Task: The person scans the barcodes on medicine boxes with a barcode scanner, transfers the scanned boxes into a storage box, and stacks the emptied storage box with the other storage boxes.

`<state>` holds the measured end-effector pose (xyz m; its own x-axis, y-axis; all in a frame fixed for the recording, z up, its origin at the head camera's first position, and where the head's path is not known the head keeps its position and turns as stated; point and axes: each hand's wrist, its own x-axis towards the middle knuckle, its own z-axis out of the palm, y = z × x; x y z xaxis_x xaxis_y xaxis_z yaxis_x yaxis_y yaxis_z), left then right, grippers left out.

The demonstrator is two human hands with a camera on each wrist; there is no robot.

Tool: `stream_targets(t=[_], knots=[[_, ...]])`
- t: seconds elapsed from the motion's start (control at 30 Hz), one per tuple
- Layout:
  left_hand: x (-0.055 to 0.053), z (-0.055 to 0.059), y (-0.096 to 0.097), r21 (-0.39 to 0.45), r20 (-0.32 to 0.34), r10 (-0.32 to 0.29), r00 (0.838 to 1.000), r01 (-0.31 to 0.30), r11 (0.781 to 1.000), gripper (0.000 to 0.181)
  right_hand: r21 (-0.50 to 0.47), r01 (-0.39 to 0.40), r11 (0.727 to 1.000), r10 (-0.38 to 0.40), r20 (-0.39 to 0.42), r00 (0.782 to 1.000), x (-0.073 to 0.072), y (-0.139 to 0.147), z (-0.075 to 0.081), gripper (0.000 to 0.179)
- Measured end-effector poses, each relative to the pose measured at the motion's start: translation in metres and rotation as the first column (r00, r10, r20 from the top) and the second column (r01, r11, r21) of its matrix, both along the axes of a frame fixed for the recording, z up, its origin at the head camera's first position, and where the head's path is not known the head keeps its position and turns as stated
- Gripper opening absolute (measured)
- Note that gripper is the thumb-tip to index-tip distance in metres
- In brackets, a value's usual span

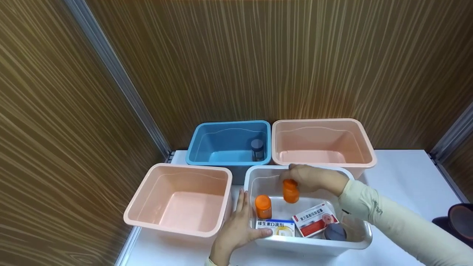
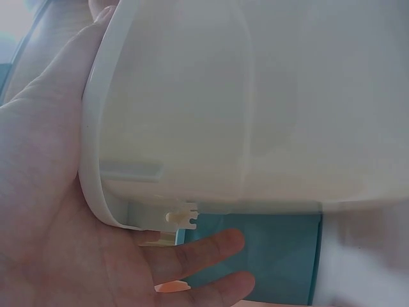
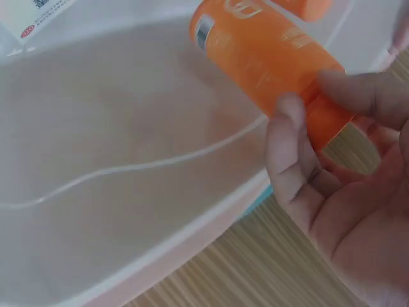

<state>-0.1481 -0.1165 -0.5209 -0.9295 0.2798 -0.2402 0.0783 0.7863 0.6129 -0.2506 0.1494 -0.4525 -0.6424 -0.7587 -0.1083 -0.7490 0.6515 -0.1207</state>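
My right hand [image 1: 305, 177] pinches an orange bottle [image 1: 291, 192] by one end, above the floor of the white bin [image 1: 317, 242]. Thumb and fingertips close on the orange bottle [image 3: 268, 54] in the right wrist view, where it tilts. Against the bin's near left corner rests my left hand [image 1: 238, 225], thumb across the rim and fingers stretched along the outside. Inside the bin stand a second orange bottle [image 1: 263, 207] and, to the right, a dark-lidded container [image 1: 335, 232]. Between them lie a blue-and-white box [image 1: 276, 227] and a red-and-white box [image 1: 315, 220].
A blue bin [image 1: 229, 162] behind holds a dark-capped bottle [image 1: 257, 149]. Beside it is a pink bin [image 1: 321, 164], and another pink bin [image 1: 177, 231] stands at the left. Wood-grain panels [image 1: 236, 66] enclose the white table [image 1: 402, 184]. Something dark [image 1: 460, 221] sits at the right edge.
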Motion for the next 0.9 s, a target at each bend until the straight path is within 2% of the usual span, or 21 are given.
stream_targets(t=[0.07, 0.13, 0.23, 0.33, 0.57, 0.67, 0.77, 0.9], knots=[[0.000, 0.000, 0.000, -0.005, -0.002, -0.005, 1.000, 0.005, 1.000, 0.137, -0.049, 0.032, 0.998, -0.028, 0.079, 0.996, 0.000, 0.005, 0.005, 0.035], [0.000, -0.001, 0.000, -0.002, -0.012, -0.006, 1.000, 0.006, 1.000, 0.137, -0.101, 0.077, 0.992, -0.059, 0.168, 0.984, 0.001, 0.010, 0.010, 0.034], [0.000, -0.002, 0.000, 0.013, -0.024, -0.002, 1.000, 0.002, 1.000, 0.136, -0.153, 0.116, 0.981, -0.081, 0.218, 0.973, 0.003, 0.017, 0.018, 0.026], [0.001, -0.002, 0.000, 0.024, -0.045, -0.001, 0.999, 0.002, 1.000, 0.136, -0.186, 0.129, 0.974, -0.091, 0.203, 0.975, 0.006, 0.024, 0.025, 0.026], [0.002, -0.002, 0.000, 0.022, -0.052, -0.007, 0.999, 0.008, 1.000, 0.137, -0.225, 0.167, 0.960, -0.140, 0.131, 0.981, 0.014, 0.040, 0.041, 0.049], [0.002, -0.002, 0.000, 0.023, -0.050, 0.001, 0.999, 0.000, 1.000, 0.137, -0.239, 0.216, 0.947, -0.191, 0.124, 0.974, 0.017, 0.048, 0.048, 0.049], [0.001, -0.003, 0.000, 0.025, -0.050, 0.007, 0.999, -0.005, 1.000, 0.137, -0.257, 0.271, 0.928, -0.239, 0.150, 0.959, 0.018, 0.056, 0.055, 0.046], [0.001, -0.004, 0.000, 0.033, -0.041, 0.013, 0.999, -0.012, 0.999, 0.137, -0.285, 0.298, 0.911, -0.266, 0.146, 0.953, 0.018, 0.070, 0.064, 0.041]])
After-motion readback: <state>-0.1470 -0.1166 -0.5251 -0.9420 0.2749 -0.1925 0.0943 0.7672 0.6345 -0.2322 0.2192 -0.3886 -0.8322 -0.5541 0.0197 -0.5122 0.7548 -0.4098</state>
